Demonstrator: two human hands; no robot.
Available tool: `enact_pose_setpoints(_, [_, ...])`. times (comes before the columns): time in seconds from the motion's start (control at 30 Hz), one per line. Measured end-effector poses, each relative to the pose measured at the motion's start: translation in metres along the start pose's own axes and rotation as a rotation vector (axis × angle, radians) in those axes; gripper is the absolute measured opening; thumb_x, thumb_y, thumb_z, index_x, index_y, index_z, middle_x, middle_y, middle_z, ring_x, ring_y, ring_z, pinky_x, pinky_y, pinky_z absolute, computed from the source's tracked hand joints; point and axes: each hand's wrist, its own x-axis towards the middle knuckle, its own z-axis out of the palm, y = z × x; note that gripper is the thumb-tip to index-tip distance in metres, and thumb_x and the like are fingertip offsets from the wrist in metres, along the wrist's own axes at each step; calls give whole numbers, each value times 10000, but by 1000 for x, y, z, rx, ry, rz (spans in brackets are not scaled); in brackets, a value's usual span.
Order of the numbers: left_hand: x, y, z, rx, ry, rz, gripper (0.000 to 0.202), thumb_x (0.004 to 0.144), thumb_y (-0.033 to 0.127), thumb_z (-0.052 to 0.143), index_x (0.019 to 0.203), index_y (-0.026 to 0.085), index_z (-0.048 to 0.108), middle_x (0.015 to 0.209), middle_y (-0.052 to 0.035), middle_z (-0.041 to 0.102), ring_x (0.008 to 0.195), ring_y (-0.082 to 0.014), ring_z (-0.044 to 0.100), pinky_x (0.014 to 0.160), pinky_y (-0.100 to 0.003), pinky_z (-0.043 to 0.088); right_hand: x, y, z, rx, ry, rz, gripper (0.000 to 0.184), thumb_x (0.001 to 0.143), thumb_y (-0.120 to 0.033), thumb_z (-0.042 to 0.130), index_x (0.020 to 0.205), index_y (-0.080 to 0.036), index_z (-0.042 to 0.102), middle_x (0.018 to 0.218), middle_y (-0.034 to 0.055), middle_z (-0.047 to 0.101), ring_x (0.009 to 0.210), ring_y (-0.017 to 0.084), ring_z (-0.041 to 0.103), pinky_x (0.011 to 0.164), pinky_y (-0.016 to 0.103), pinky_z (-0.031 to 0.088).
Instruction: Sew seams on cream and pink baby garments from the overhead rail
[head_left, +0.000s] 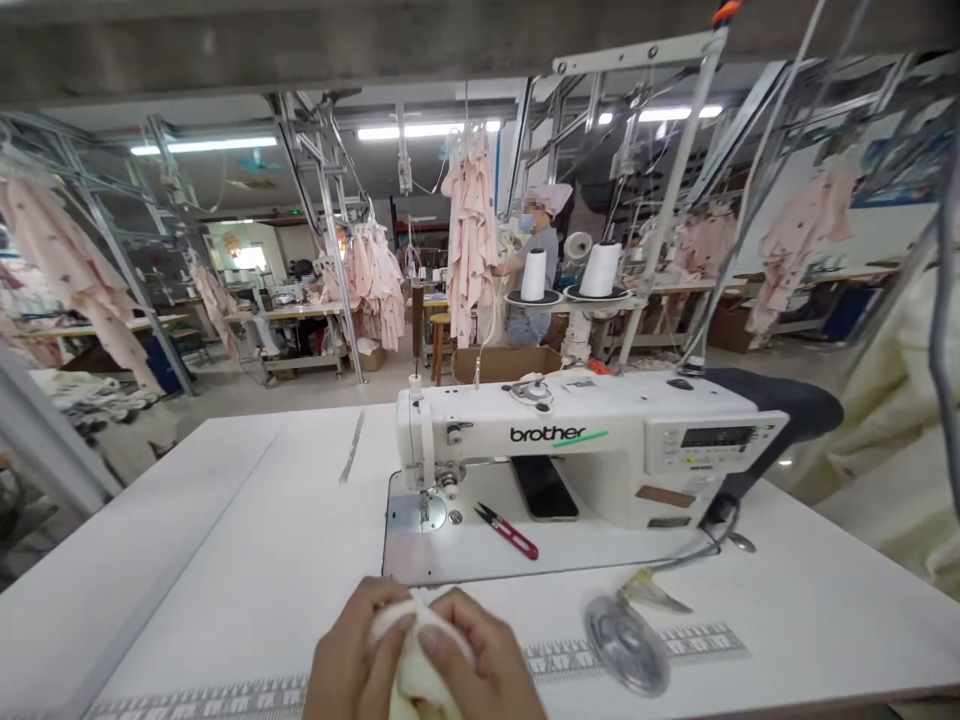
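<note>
My left hand (360, 650) and my right hand (484, 655) are close together at the front edge of the white table. Between them they pinch a bunched piece of cream fabric (421, 668), thumbs on the near side and fingers curled behind. The fabric's lower part runs out of the picture. Just beyond my hands stands a white Brother sewing machine (480, 430). On its bed lie red-handled thread snips (508, 531) and a black phone (545, 488) under the arm.
A clear ruler strip (566, 657) runs along the table front (247, 560). On it sits a round clear dish (626, 645), beside a small yellowish piece (654, 590). White thread cones (600, 270) stand behind the machine. Pink garments (471, 230) hang farther back, near a person (536, 260).
</note>
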Motion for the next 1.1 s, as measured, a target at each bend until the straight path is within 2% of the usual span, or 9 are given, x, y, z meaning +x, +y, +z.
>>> enact_pose_setpoints(0.13, [21, 12, -12, -204, -300, -231, 544, 727, 465, 608, 1202, 218, 514, 855, -6, 533, 742, -148, 559, 693, -249, 462, 11, -20, -19, -310, -64, -214, 253, 920, -337, 419, 875, -195, 624, 805, 12, 624, 746, 146, 561, 681, 220, 389])
enact_pose_setpoints(0.23, [37, 12, -18, -133, -454, -160, 370, 751, 432, 597, 1024, 185, 640, 897, -36, 560, 819, -163, 543, 778, -270, 435, 23, -18, -23, -354, -9, -251, 202, 916, -282, 426, 894, -212, 614, 838, 5, 628, 781, 140, 572, 712, 218, 395])
enact_pose_setpoints(0.37, [51, 13, -20, -46, -421, -110, 220, 780, 387, 576, 808, 173, 617, 853, -16, 541, 755, -129, 510, 665, -216, 393, 33, -12, -18, -293, 119, -58, 209, 851, -354, 507, 721, -197, 553, 671, -14, 573, 625, 145, 520, 577, 238, 375])
enact_pose_setpoints(0.5, [74, 17, -18, -152, -546, -147, 284, 753, 424, 614, 801, 146, 574, 751, -3, 545, 683, -114, 518, 620, -209, 397, 48, -14, -23, -206, 142, 52, 248, 801, -393, 536, 653, -194, 519, 572, -43, 462, 485, 111, 404, 500, 241, 329])
enact_pose_setpoints(0.67, [112, -11, -5, -189, -596, -253, 343, 655, 420, 703, 741, 118, 563, 689, -10, 560, 630, -114, 530, 601, -224, 414, 73, 0, -35, -521, 158, 151, 234, 815, -335, 502, 637, -185, 517, 568, -44, 477, 484, 109, 431, 494, 227, 303])
enact_pose_setpoints(0.77, [124, -38, 4, -3, -614, -220, 314, 713, 440, 604, 750, 131, 566, 690, -21, 577, 644, -134, 542, 595, -230, 403, 85, 12, -38, -673, 143, 240, 197, 795, -259, 523, 614, -181, 527, 560, -37, 508, 499, 121, 470, 507, 223, 297])
enact_pose_setpoints(0.87, [131, -52, 10, 246, -554, -145, 228, 758, 354, 493, 800, 151, 590, 769, -35, 606, 718, -173, 554, 652, -263, 397, 99, 21, -40, -781, 138, 311, 164, 782, -243, 544, 634, -176, 566, 510, -23, 507, 503, 143, 490, 529, 230, 301])
enact_pose_setpoints(0.97, [138, -54, 17, 382, -459, -126, 166, 729, 261, 492, 821, 171, 597, 884, -48, 617, 795, -205, 551, 701, -287, 375, 112, 31, -40, -898, 168, 373, 127, 776, -240, 540, 691, -167, 600, 525, 2, 538, 525, 166, 512, 527, 238, 296])
enact_pose_setpoints(1.1, [145, -50, 25, 477, -452, -134, 116, 716, 219, 486, 759, 184, 587, 799, -26, 631, 778, -205, 575, 666, -272, 374, 120, 40, -40, -1033, 202, 398, 163, 795, -273, 534, 759, -142, 624, 644, 53, 611, 604, 191, 556, 535, 247, 308])
